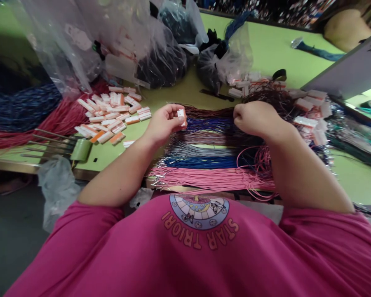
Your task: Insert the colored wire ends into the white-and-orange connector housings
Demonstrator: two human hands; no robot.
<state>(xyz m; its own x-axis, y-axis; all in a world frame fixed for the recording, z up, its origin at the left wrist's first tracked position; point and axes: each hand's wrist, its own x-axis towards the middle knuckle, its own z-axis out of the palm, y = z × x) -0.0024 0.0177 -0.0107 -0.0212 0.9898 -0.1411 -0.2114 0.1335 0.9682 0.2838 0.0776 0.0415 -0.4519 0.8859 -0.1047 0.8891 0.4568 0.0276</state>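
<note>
My left hand [162, 123] pinches a small white and orange plastic connector [181, 117] between thumb and fingers. To the right, my right hand [256, 117] is closed in a fist above the wires; what it holds, if anything, is hidden. Bundles of cut wire lie side by side between and below the hands: dark brown wires [208, 112], purple-blue wires [205, 124], grey wires [200, 152], blue wires [202, 162] and pink wires [200, 176]. Shiny metal tips show at their left ends. Left of my left hand is a pile of white and orange connectors [113, 109].
Clear plastic bags [162, 53] with dark contents stand at the back. More connectors with wires attached [312, 117] are heaped at the right, near a grey panel [349, 66]. At the left lie red wires [62, 115] and a green block with metal rods [81, 149].
</note>
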